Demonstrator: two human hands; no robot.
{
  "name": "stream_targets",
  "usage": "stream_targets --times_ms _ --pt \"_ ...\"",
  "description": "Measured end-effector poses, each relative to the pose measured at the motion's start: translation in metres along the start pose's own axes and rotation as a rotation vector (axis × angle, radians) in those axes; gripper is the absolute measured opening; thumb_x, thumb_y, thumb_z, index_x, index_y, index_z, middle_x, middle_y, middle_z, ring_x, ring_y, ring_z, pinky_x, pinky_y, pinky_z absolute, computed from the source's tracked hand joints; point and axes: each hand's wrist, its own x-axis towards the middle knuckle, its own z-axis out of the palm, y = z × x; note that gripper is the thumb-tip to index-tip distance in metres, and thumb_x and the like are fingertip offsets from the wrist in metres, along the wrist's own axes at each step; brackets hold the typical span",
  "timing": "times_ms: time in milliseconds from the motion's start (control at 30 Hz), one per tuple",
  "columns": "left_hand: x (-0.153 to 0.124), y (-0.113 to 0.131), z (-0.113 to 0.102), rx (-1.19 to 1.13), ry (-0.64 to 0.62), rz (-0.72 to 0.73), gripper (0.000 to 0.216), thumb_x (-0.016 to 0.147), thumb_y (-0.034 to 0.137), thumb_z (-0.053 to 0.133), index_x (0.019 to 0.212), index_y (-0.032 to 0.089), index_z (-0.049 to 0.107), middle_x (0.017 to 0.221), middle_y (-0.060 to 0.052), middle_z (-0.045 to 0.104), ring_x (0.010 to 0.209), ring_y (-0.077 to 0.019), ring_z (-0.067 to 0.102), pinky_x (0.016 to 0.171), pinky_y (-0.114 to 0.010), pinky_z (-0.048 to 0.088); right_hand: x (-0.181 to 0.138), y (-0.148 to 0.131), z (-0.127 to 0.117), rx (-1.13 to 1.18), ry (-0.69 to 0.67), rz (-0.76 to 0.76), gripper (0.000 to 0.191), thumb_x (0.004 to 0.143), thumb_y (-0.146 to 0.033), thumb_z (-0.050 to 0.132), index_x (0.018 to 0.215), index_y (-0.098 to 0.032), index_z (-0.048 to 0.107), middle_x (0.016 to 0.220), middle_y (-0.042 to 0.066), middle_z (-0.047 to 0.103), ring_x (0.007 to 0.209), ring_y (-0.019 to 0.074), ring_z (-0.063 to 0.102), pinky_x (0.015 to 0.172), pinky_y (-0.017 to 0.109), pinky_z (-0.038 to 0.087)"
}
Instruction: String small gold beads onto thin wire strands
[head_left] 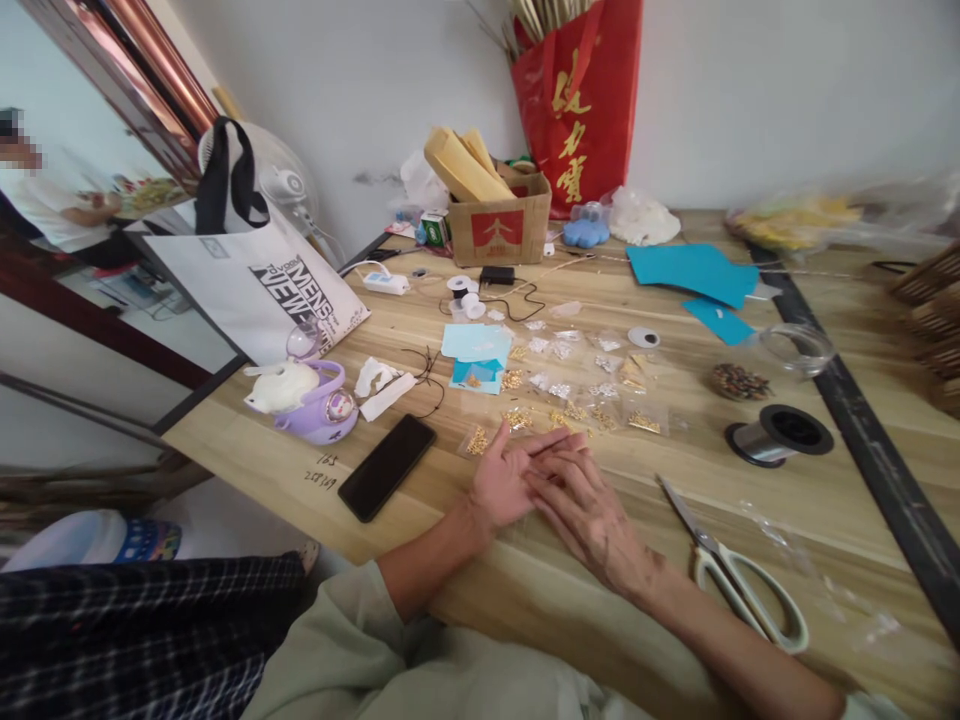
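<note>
My left hand [504,478] lies palm up on the wooden table [675,600], fingers stretched out toward the right. My right hand [583,505] rests palm down across the left hand's fingers, its own fingers flat and together. Neither hand visibly holds anything. Just beyond the fingertips lie several small clear bags of gold beads [570,400]. A black phone [387,465] lies to the left of my left hand. White-handled scissors [739,570] lie to the right of my right forearm.
A wire spool [776,435], a bead bowl [740,381] and a clear jar [796,350] sit at the right. Blue paper [694,270], a cardboard box [497,228], a red bag [579,105], a tote bag [255,275] and a purple cup [319,405] stand farther back and left.
</note>
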Motion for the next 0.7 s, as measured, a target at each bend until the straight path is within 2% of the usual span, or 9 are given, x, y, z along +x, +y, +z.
stream_targets --times_ms 133,333,700 --pt "0.000 -0.004 0.002 0.008 0.009 -0.019 0.078 0.091 0.060 0.021 0.135 -0.001 0.044 0.135 -0.024 0.051 0.130 -0.0318 0.043 0.107 -0.042 0.028 0.002 -0.001 -0.001 -0.004 -0.019 0.019 0.020 0.093 -0.016 0.050 0.107 -0.017 0.063 0.104 0.010 0.062 0.099 0.0239 0.051 0.087 0.044 0.043" --pt "0.000 -0.011 0.001 0.014 -0.016 -0.021 0.079 0.091 0.060 0.022 0.131 -0.003 0.048 0.128 -0.025 0.056 0.128 -0.0327 0.045 0.109 -0.042 0.027 0.004 -0.004 0.001 -0.029 0.008 -0.010 0.019 0.094 -0.016 0.048 0.098 -0.017 0.066 0.090 0.008 0.064 0.090 0.0221 0.050 0.078 0.038 0.041" --pt "0.000 -0.013 0.002 0.018 -0.005 -0.048 0.078 0.091 0.060 0.023 0.129 -0.003 0.050 0.129 -0.024 0.055 0.131 -0.0319 0.042 0.111 -0.042 0.025 0.000 -0.005 0.003 -0.111 -0.042 -0.015 0.023 0.095 -0.016 0.043 0.098 -0.015 0.065 0.084 0.009 0.061 0.085 0.0227 0.048 0.076 0.039 0.041"
